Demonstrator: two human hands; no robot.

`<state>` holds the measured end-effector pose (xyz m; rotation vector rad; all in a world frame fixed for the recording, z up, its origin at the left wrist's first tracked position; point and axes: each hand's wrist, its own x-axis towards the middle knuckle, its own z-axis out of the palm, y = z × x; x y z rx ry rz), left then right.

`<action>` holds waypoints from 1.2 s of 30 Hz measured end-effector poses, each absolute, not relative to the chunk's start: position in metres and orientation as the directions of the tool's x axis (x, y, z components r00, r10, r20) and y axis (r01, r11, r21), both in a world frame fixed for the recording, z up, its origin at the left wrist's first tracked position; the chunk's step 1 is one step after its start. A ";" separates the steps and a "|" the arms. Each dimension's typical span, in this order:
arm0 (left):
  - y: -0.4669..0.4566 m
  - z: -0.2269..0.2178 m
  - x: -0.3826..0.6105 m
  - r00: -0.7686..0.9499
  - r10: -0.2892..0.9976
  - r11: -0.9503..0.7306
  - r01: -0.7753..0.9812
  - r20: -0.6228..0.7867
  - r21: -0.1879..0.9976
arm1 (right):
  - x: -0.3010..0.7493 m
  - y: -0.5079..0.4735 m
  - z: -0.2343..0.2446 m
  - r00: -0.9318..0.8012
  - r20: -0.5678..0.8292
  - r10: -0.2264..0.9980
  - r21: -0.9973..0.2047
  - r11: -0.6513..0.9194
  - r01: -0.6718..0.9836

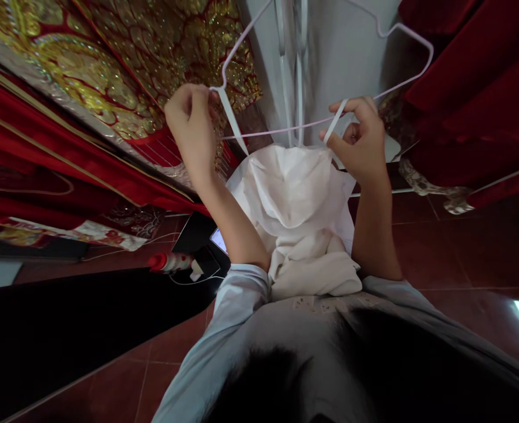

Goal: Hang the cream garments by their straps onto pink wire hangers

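Observation:
A white garment hangs bunched in front of my chest, with two thin white straps rising from it. My left hand is closed, pinching the left strap against the left shoulder of a pale wire hanger. My right hand is closed too, pinching the right strap at the hanger's lower bar. The hanger's top is out of view above.
Red fabric with gold embroidery hangs at the left, dark red velvet at the right, a grey wall between them. On the red tiled floor lie a dark device with a lit screen and a white cable.

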<state>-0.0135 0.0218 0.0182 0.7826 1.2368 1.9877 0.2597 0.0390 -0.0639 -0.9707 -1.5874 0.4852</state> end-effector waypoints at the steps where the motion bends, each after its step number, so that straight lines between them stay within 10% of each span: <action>1: 0.023 0.014 -0.013 -0.597 0.785 -0.358 -0.221 0.164 0.907 | 0.259 0.039 -0.064 -0.001 0.605 0.796 -0.754 0.573 0.321; 10: 0.032 -0.033 0.015 -0.564 0.825 -0.314 -0.422 0.025 0.850 | 0.253 0.036 -0.070 -0.037 0.593 0.805 -0.764 0.576 0.289; 19: 0.028 -0.034 0.005 -0.560 0.824 -0.376 -0.419 0.090 0.826 | 0.314 0.109 -0.101 0.465 0.690 0.554 -0.691 0.695 0.199; 26: 0.020 -0.015 0.019 -0.636 0.770 -0.420 -0.442 0.052 0.793 | 0.321 0.092 -0.024 -0.024 0.714 0.700 -0.612 0.640 0.464; 31: 0.023 -0.023 0.012 -0.643 0.760 -0.431 -0.396 0.091 0.811 | 0.291 0.070 0.012 -0.039 0.633 0.773 -0.571 0.501 0.650; 36: 0.025 -0.032 0.010 -0.617 0.781 -0.402 -0.371 0.101 0.837 | 0.272 0.071 -0.015 0.250 0.849 0.465 -0.519 0.647 0.559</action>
